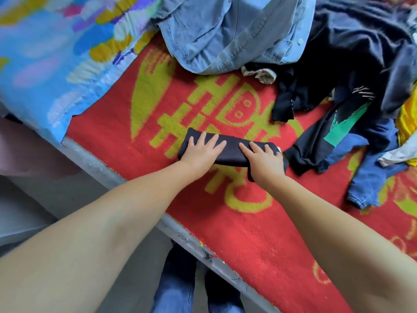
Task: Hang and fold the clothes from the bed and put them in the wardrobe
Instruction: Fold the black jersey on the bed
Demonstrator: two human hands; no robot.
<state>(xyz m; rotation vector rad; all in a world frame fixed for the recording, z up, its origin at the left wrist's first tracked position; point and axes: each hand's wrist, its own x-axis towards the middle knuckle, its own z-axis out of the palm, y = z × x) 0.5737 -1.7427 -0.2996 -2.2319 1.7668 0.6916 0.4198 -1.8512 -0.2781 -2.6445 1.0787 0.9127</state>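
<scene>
With flat, spread fingers, the left hand point(201, 152) and right hand point(264, 160) are pressing the folded dark garment point(230, 150) on the red blanket point(248, 233), and even outward smoothing is probably keeping its creases crisp.

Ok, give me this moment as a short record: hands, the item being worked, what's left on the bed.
left hand: flat on the folded dark garment, fingers spread
right hand: flat on the same garment, pressing its right end
garment state: folded into a narrow strip, lying on the red blanket
still unfolded: denim shirt, black clothes pile, blue jeans
wardrobe: not in view
</scene>
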